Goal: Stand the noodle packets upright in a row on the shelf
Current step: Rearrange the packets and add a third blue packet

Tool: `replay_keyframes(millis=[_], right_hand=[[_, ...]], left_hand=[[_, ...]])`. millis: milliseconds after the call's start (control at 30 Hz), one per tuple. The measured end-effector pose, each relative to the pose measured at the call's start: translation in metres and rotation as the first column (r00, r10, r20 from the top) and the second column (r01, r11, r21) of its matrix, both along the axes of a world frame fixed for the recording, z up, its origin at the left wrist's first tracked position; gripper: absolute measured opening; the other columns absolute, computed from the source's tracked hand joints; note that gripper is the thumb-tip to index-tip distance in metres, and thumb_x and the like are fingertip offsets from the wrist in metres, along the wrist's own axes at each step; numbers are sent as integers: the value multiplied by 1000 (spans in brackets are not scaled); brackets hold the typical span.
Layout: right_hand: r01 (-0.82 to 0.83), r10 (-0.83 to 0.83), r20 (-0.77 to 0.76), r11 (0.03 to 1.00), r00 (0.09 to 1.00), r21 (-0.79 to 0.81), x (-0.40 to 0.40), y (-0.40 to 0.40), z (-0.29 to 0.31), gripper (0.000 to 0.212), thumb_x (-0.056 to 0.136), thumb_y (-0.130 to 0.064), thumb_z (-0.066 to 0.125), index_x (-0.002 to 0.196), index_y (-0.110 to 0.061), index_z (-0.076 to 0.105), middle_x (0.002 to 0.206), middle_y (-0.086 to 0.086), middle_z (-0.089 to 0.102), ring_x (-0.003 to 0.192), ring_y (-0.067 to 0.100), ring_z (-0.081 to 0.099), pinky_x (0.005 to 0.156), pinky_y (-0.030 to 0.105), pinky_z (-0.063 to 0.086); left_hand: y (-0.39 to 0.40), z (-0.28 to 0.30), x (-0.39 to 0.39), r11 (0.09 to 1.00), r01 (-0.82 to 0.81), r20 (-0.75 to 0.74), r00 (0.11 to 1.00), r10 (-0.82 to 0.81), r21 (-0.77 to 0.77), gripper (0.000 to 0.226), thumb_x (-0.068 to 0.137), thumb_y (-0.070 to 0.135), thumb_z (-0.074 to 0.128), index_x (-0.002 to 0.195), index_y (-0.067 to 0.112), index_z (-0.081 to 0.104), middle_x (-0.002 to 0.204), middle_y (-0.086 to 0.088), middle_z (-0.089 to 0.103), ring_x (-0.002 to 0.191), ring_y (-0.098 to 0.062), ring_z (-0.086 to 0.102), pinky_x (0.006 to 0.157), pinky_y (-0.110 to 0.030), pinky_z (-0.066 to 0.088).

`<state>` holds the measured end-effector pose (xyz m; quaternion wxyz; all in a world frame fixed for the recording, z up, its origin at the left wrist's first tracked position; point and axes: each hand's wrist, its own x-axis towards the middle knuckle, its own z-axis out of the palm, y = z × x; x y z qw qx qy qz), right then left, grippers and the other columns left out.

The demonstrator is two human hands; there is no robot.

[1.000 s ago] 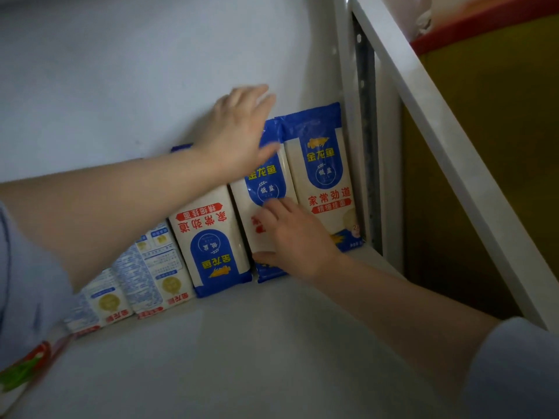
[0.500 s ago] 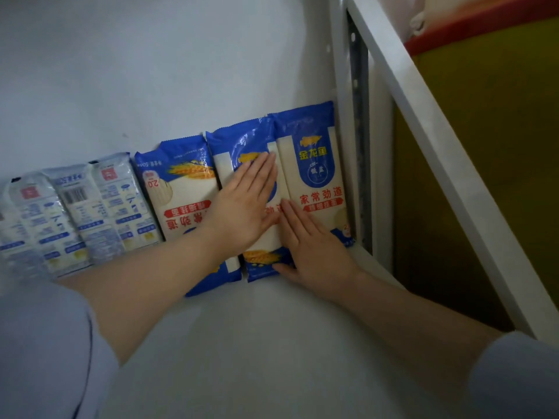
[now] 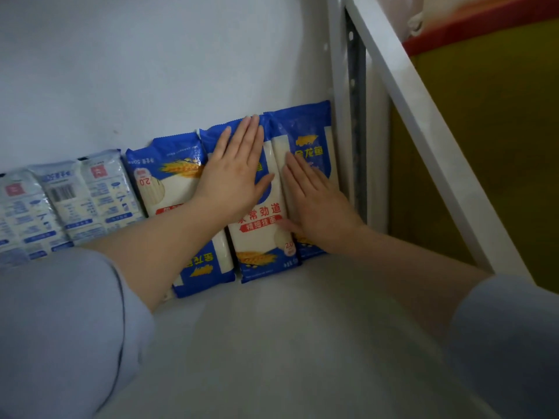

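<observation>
Three blue-and-white noodle packets stand side by side against the white back wall. The left one (image 3: 169, 176) is upside down; the middle one (image 3: 260, 237) and the right one (image 3: 314, 137) read upright. My left hand (image 3: 236, 173) lies flat, fingers together, on the middle packet's upper half. Flat on the lower part of the right packet rests my right hand (image 3: 314, 204), its thumb reaching onto the middle packet. Three pale blue-white packets (image 3: 69, 198) continue the row to the left, partly hidden by my sleeve.
The white shelf board (image 3: 272, 343) spreads out in front of the row. A white upright post (image 3: 341, 116) with holes closes the right end, and a slanted white rail (image 3: 429, 140) crosses beyond it. A yellow panel (image 3: 490, 140) stands to the right.
My left hand came down from the packets' tops and now lies flat higher on the middle packet. My right hand slid right onto the right packet. The view shifted, showing the pale packets upright.
</observation>
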<state>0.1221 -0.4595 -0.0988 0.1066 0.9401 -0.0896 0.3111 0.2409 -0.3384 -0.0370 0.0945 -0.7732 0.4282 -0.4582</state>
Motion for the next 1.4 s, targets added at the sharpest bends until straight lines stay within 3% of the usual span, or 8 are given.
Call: replay_keyframes(millis=[200, 367, 533, 667, 1033, 1167, 1300, 1400], right_hand=[[-42, 42, 85, 999, 996, -4, 10, -11, 26, 59, 102, -31, 24, 151, -8, -1, 160, 8, -5, 147, 19, -6, 119, 34, 0], [1, -1, 93, 1000, 996, -5, 20, -13, 40, 59, 102, -28, 24, 150, -8, -4, 160, 9, -9, 147, 19, -8, 117, 32, -3], [-55, 51, 137, 998, 989, 28, 6, -5, 14, 59, 100, -29, 25, 150, -6, 4, 159, 12, 0, 147, 22, -1, 120, 35, 4], [-11, 7, 58, 997, 998, 82, 11, -12, 16, 62, 101, -31, 25, 150, -8, -5, 160, 9, -8, 147, 20, -8, 117, 31, -2], [96, -131, 137, 967, 982, 236, 11, -9, 33, 67, 101, -39, 27, 150, -6, -5, 159, 8, -11, 147, 19, -7, 114, 28, -3], [-17, -16, 155, 978, 988, 206, 2, 15, 39, 66, 100, -36, 32, 151, -10, -1, 160, 7, -9, 147, 19, -8, 114, 30, -2], [-58, 57, 8, 991, 998, 119, -9, 63, 23, 67, 98, -33, 37, 152, -12, 2, 160, 9, -3, 147, 24, -6, 117, 35, -2], [-29, 47, -147, 992, 988, 121, -15, 101, 14, 67, 95, -32, 45, 150, -11, 13, 158, 12, 14, 146, 29, 9, 119, 42, 9]], left_hand=[[1, -18, -9, 1000, 29, 18, 999, -30, 7, 73, 96, 53, 16, 149, 6, -6, 159, -11, -6, 147, -22, -6, 118, -40, -4], [-7, -3, -2, 999, 32, -15, 999, -32, -7, 73, 97, 51, 17, 149, 5, -3, 159, -12, -4, 147, -21, -5, 120, -37, -2], [0, -11, -13, 999, 20, 12, 1000, -20, -49, 75, 96, 52, 14, 148, 2, -5, 159, -16, -4, 147, -25, -4, 120, -39, 0], [15, -27, -12, 995, -91, -69, 994, 88, -41, 81, 94, 56, 10, 146, -2, -9, 157, -21, -9, 147, -28, -8, 119, -39, -2], [30, -5, -10, 981, -135, -160, 981, 112, -139, 85, 93, 60, 12, 147, -4, -5, 156, -24, -7, 146, -32, -8, 120, -42, -1], [58, 26, -18, 973, -62, -163, 986, 26, -223, 82, 95, 56, 17, 147, -5, -1, 156, -24, -4, 146, -32, -5, 119, -41, -1], [99, 17, -34, 994, -83, -206, 976, 67, -74, 75, 95, 48, 26, 149, 0, 4, 158, -19, 0, 147, -29, -3, 119, -42, -1], [131, -16, -53, 990, -84, -282, 953, 113, 111, 67, 95, 44, 32, 146, 0, 26, 154, -20, 24, 144, -33, 19, 118, -47, 10]])
